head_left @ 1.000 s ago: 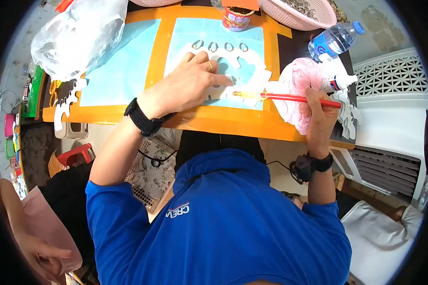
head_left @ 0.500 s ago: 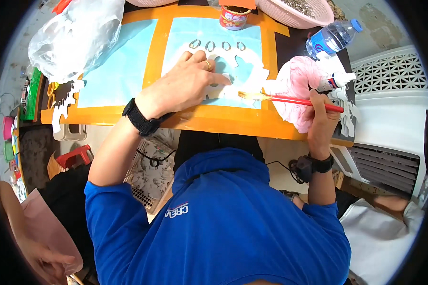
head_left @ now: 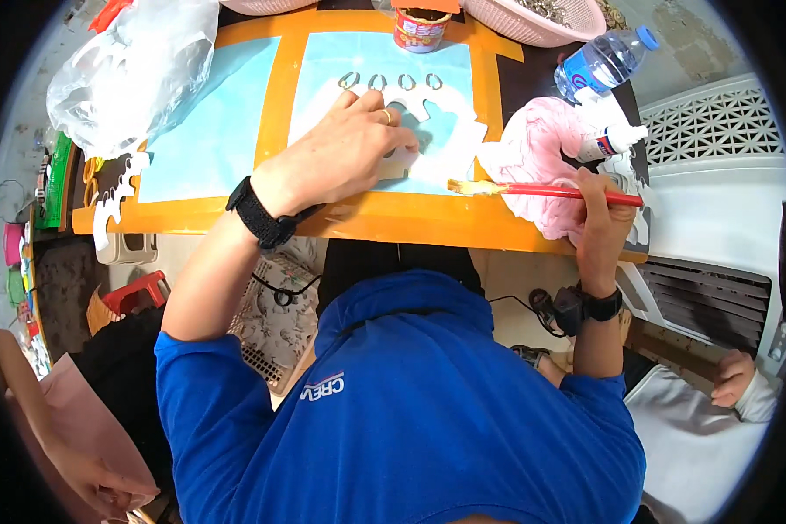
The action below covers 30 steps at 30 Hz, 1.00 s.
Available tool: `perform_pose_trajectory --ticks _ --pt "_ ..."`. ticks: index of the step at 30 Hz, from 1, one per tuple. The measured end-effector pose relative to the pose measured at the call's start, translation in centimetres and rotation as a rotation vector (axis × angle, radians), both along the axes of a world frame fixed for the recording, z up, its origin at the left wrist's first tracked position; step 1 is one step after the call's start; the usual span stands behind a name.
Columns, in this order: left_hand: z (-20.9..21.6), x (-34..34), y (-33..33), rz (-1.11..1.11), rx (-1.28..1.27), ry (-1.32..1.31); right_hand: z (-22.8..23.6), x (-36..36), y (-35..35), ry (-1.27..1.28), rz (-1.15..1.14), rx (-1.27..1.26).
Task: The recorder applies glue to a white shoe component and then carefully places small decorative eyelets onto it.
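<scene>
The orange table (head_left: pixel 384 218) fills the upper half of the view, with two pale blue sheets (head_left: pixel 210 131) laid side by side on it. At its left end lies a crumpled clear plastic bag (head_left: pixel 122 74); at its right end a bunched pink cloth (head_left: pixel 537 153) sits near the edge, and a pink basket (head_left: pixel 533 17) stands along the far side. On the right-hand blue sheet lies a white cut-out shape (head_left: pixel 445 144) with a scalloped edge, and the left hand (head_left: pixel 349 153) lies flat on it, fingers spread a little and pressing it down, a ring on one finger and a black watch on the wrist. The right hand (head_left: pixel 598 214) is closed around the red handle of a paintbrush (head_left: pixel 541 189), which lies level across the pink cloth, its pale bristles just beside the cut-out's right edge. A clear water bottle (head_left: pixel 603 61) with a blue cap lies tilted beyond the cloth, a small white glue bottle (head_left: pixel 616 140) near it. A small red pot (head_left: pixel 419 31) stands at the far edge, and four little metal loops (head_left: pixel 389 81) sit in a row just beyond the fingers.
</scene>
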<state>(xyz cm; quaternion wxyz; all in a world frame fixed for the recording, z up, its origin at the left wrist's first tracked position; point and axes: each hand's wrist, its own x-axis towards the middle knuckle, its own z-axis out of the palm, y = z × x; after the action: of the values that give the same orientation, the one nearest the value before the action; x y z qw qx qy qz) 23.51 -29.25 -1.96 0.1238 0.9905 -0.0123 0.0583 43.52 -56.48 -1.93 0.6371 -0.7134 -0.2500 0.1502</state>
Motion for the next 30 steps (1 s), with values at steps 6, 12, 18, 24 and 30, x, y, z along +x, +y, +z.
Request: perform_pose_trajectory --ticks 6,12,18,24,30 --pt "-0.6 1.1 0.1 -0.024 -0.051 -0.002 2.1 0.5 -0.8 -0.225 0.055 -0.017" --pt "-0.3 1.2 -0.1 -0.009 -0.073 0.034 7.3 -0.6 -2.1 -0.521 0.086 0.115" --pt "-0.1 0.5 0.1 -0.015 -0.084 0.046 9.7 0.4 -1.8 -0.547 0.188 0.196" --pt "1.2 -0.2 0.0 0.065 -0.263 0.052 11.4 3.2 5.4 -0.515 0.272 0.226" --pt "2.9 -0.4 1.4 0.068 -0.438 -0.084 11.2 5.5 12.5 -0.641 0.442 0.032"
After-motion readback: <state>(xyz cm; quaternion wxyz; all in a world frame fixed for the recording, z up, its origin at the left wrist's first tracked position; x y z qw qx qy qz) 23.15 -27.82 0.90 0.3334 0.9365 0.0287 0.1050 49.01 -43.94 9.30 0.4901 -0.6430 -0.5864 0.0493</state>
